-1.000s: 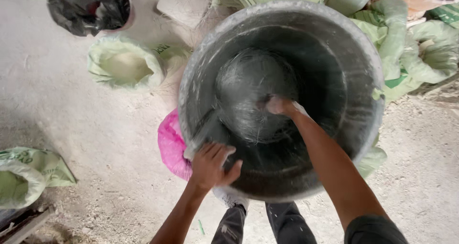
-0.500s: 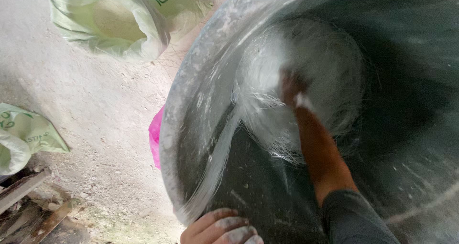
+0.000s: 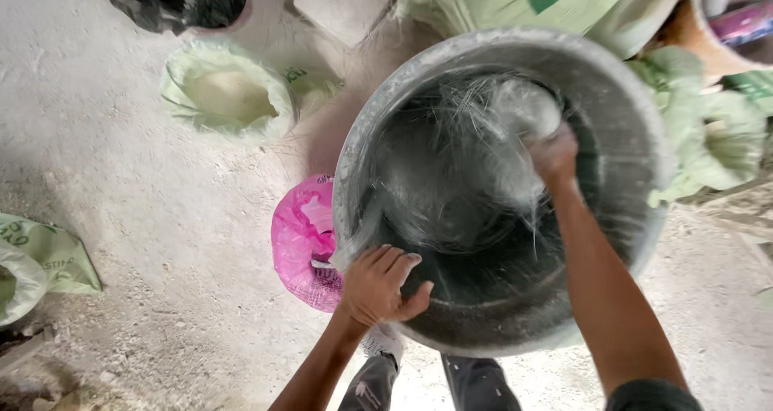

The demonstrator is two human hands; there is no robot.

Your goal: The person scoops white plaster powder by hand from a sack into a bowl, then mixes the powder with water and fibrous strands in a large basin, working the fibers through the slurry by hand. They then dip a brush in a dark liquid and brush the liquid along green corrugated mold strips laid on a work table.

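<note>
A big round grey tub (image 3: 628, 113) stands on the ground in front of me. My left hand (image 3: 382, 286) clasps its near rim at the lower left. Deep inside the tub, my right hand (image 3: 554, 155) is shut on a bundle of fine whitish fibres (image 3: 491, 149), which spread in strands across the dark inner wall. The hand sits at the tub's far right side, blurred by motion. A strip of the fibres trails over the rim near my left hand.
A pink plastic bag (image 3: 304, 238) lies against the tub's left side. A pale green sack of white powder (image 3: 229, 93) stands open beyond it, a black bag (image 3: 181, 0) farther back. More green sacks (image 3: 717, 145) crowd the right; another (image 3: 36, 262) lies at far left.
My right hand has swept with the fibres from the tub's middle to its far right side. The left hand stays on the near rim. The camera view has shifted.
</note>
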